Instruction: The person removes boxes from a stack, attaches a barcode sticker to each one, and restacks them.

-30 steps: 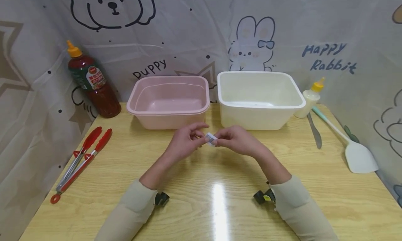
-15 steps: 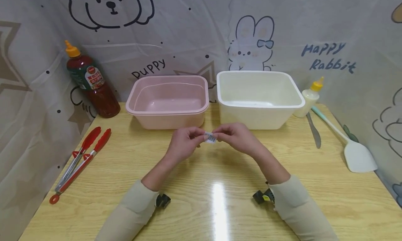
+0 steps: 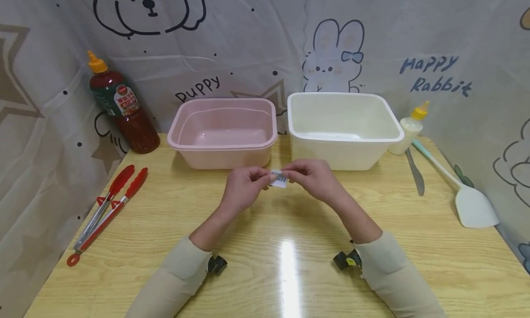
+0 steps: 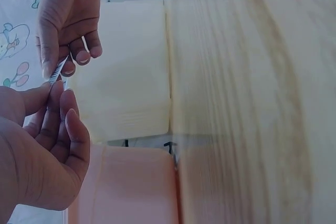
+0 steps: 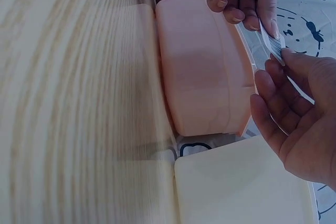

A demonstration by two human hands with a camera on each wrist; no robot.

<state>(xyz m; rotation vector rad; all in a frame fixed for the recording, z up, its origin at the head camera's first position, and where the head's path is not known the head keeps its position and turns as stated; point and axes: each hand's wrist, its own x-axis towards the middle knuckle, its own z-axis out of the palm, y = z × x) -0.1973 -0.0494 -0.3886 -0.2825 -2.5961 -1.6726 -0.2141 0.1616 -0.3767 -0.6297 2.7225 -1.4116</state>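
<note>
A small white barcode label is stretched between the two hands, in front of the gap between the basins. My left hand pinches its left edge between thumb and forefinger. The right hand pinches the opposite edge the same way. In the left wrist view the label appears nearly edge-on, a thin striped strip between the fingertips. The right wrist view shows the label folded or doubled, with two layers standing slightly apart. The other fingers of both hands curl loosely beneath.
Behind the hands stand a pink basin and a white basin. Red-handled tongs and a red sauce bottle are at left. A small yellow-capped bottle, a knife and a white spatula are at right.
The left fingers, spread earlier, have closed in on the label's left edge. The label has turned flatter and shows more of its printed face. Both hands stay in nearly the same place.
</note>
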